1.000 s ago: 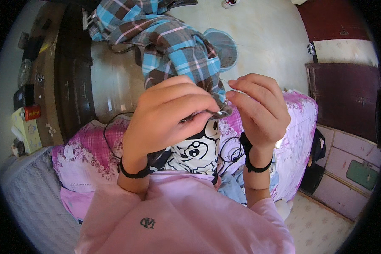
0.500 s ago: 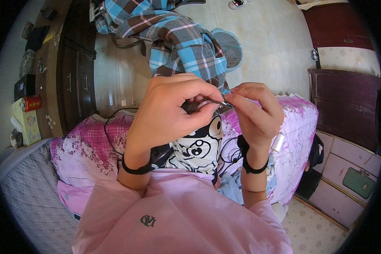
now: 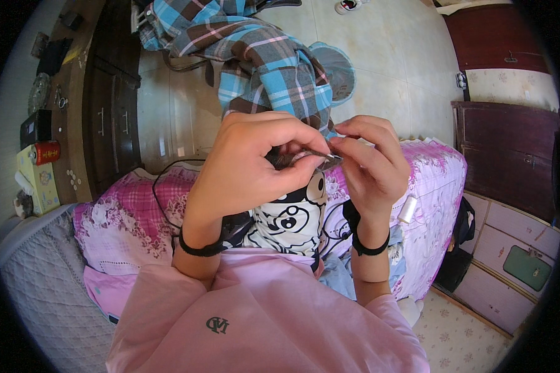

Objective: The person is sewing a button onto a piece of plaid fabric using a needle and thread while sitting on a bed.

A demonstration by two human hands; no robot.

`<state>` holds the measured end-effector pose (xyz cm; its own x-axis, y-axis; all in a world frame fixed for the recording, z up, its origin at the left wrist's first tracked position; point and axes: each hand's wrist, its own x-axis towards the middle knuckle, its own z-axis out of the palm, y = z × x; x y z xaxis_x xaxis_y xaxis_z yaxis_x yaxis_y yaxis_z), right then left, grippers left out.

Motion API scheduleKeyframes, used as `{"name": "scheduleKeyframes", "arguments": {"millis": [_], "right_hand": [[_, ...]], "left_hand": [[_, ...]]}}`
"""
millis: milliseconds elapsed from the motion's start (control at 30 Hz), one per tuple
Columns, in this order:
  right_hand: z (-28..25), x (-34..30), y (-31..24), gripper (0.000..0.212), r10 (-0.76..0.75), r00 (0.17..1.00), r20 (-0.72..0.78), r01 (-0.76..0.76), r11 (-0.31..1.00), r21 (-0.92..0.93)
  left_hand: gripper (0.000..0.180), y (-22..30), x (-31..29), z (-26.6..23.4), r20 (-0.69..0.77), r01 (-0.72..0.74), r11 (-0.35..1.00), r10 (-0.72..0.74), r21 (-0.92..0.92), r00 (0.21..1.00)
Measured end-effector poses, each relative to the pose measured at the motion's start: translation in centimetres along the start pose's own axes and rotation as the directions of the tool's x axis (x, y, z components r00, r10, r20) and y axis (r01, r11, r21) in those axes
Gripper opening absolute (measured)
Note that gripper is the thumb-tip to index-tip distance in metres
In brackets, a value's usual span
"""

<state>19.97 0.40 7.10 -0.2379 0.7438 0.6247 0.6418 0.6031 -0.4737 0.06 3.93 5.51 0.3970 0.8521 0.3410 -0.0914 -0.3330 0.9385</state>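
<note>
The bed (image 3: 124, 230) spreads out left and right of the person, who seems to be sitting on it. Along the left wall runs a brown tabletop (image 3: 73, 133). On the far side, a plaid cloth (image 3: 280, 68) lies heaped, perhaps over a chair to stay off the floor, with a blue bin (image 3: 339, 71) just right of it. A printed cloth (image 3: 286, 217) covers the lap.

Both hands are raised in front of the chest, I'd guess to bring fine work nearer the eyes. The left hand (image 3: 261, 155) pinches a dark piece (image 3: 332, 163) between thumb and forefinger; its edge pokes out to the right, probably gripped so close to keep it steady. The right hand (image 3: 373, 155) is just beside that edge, thumb and forefinger nearly together; from here I can't tell whether anything fine is between them.

A white spool (image 3: 407, 209) rests on the bed by the right wrist, handy for reaching, I'd say. Scissors (image 3: 60, 98) lie farther off, on the tabletop.
</note>
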Motion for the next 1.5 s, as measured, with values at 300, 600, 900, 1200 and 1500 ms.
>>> {"name": "scheduleKeyframes", "arguments": {"millis": [300, 600, 900, 1200, 1500], "right_hand": [[-0.3, 0.7, -1.0, 0.028, 0.002, 0.999, -0.048, 0.003, 0.995, 0.103], [0.4, 0.3, -2.0, 0.024, 0.024, 0.97, -0.241, 0.023, 0.982, 0.189], [1.2, -2.9, -5.3, 0.024, 0.381, 0.919, -0.098, -0.339, 0.893, 0.295], [3.1, -3.1, -5.9, 0.013, 0.673, 0.739, -0.017, -0.416, 0.477, 0.774], [3.3, -2.8, -6.3, 0.014, 0.704, 0.705, 0.084, -0.356, 0.25, 0.9]], "left_hand": [[0.024, 0.5, 0.4, 0.8, -0.007, -0.279, 0.955, 0.281, 0.099, 0.96], [0.027, 1.0, 0.3, 0.9, -0.078, -0.436, 0.861, 0.469, 0.26, 0.88], [0.034, 0.8, 0.1, 0.7, -0.049, -0.57, 0.688, 0.657, 0.449, 0.753], [0.03, 1.4, 0.0, 0.9, -0.014, -0.516, 0.727, 0.584, 0.453, 0.811], [0.026, 1.0, 0.3, 0.9, -0.045, -0.521, 0.757, 0.583, 0.394, 0.811]]}}
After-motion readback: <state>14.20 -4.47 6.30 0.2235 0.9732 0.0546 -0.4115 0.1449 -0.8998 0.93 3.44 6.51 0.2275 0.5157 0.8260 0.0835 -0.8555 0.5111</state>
